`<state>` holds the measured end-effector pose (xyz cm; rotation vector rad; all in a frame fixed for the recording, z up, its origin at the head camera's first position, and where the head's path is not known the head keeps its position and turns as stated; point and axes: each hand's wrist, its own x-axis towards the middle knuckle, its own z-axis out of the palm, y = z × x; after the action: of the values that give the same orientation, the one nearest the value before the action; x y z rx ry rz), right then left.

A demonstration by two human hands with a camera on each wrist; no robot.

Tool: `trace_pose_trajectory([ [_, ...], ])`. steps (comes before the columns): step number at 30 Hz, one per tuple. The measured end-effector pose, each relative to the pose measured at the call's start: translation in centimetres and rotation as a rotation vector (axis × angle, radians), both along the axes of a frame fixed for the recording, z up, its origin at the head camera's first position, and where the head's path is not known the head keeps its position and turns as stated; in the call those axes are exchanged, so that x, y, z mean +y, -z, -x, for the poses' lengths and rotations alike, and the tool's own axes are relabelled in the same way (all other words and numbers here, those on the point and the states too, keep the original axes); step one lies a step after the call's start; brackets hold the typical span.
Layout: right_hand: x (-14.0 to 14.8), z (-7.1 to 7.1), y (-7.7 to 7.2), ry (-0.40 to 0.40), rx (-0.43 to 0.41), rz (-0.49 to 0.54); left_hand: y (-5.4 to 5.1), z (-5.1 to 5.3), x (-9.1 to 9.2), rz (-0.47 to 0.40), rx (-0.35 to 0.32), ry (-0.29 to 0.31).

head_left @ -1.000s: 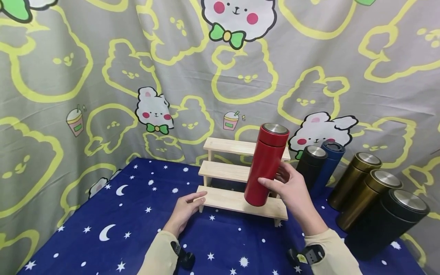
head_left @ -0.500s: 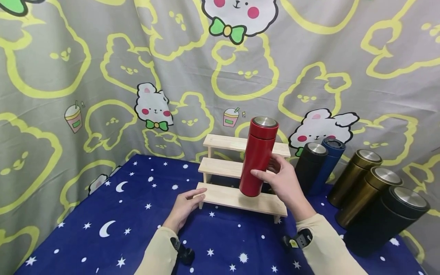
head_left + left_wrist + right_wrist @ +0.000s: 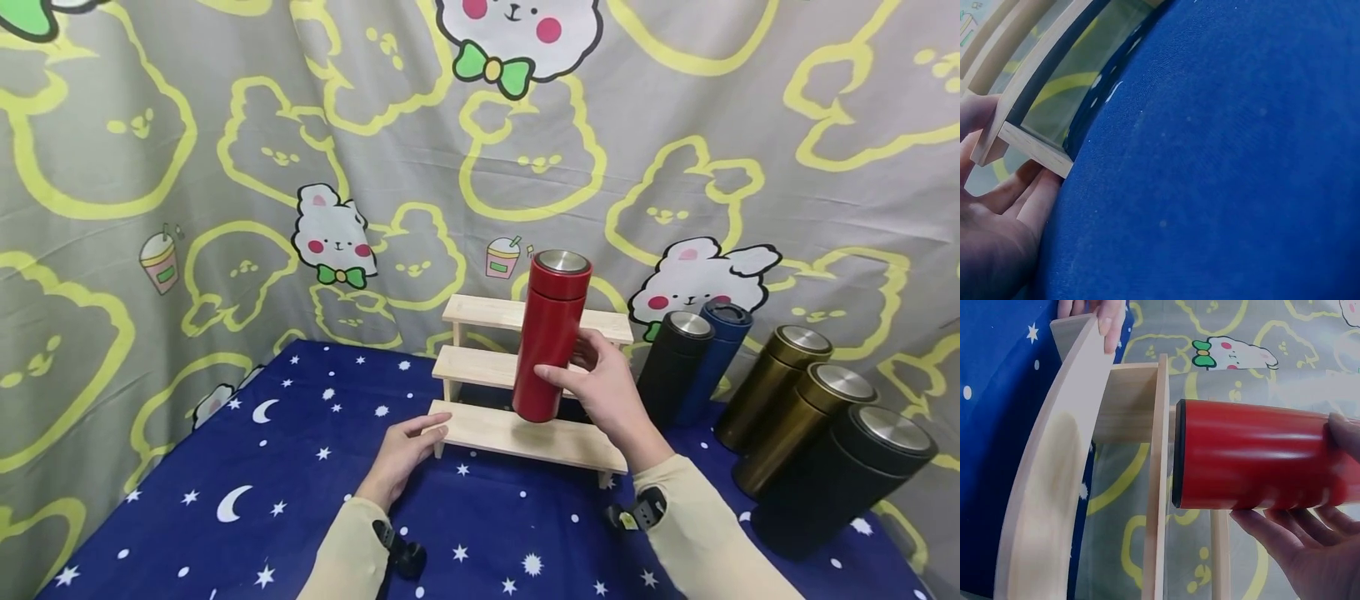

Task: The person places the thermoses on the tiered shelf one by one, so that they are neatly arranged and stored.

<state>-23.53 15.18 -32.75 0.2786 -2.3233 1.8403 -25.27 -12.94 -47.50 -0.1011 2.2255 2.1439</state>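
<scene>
My right hand (image 3: 607, 387) grips a red thermos flask (image 3: 553, 337) with a steel-topped lid, thumb on the near side and fingers round the other. The flask hangs nearly upright over a three-tier wooden display stand (image 3: 517, 435). In the right wrist view, the dark base of the red thermos flask (image 3: 1254, 456) is apart from the boards of the stand (image 3: 1054, 469). My left hand (image 3: 405, 454) holds the left end of the lowest step. The left wrist view has the thumb of that hand (image 3: 991, 244) on the board and the fingers against its leg.
To the right stand a small black flask (image 3: 673, 367), a blue flask (image 3: 716, 358), two bronze flasks (image 3: 776, 392) and a large black flask (image 3: 840, 492). A blue star-patterned cloth (image 3: 315, 517) covers the table. Behind hangs a grey cartoon-print curtain (image 3: 420, 167).
My right hand has carried the red thermos flask leftward and somewhat higher over the stand. The left hand keeps its place at the step's end.
</scene>
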Motion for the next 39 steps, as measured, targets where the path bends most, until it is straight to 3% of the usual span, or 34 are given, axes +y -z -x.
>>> trace_pose_trajectory([
  [12, -1.2, 1.5, -2.0, -0.004, 0.005, -0.009, -0.1, 0.0, -0.1, -0.008, -0.005, -0.007],
  [22, -1.8, 2.4, -2.7, 0.004, -0.026, -0.005, 0.2, 0.1, -0.1, -0.026, -0.004, 0.001],
  [30, -1.8, 2.9, -3.2, 0.007, 0.021, 0.025, 0.3, 0.2, 0.0, -0.040, 0.010, -0.002],
  [39, -2.3, 4.5, -3.9, 0.040, 0.054, 0.051, 0.3, 0.3, -0.1, -0.044, 0.012, 0.000],
])
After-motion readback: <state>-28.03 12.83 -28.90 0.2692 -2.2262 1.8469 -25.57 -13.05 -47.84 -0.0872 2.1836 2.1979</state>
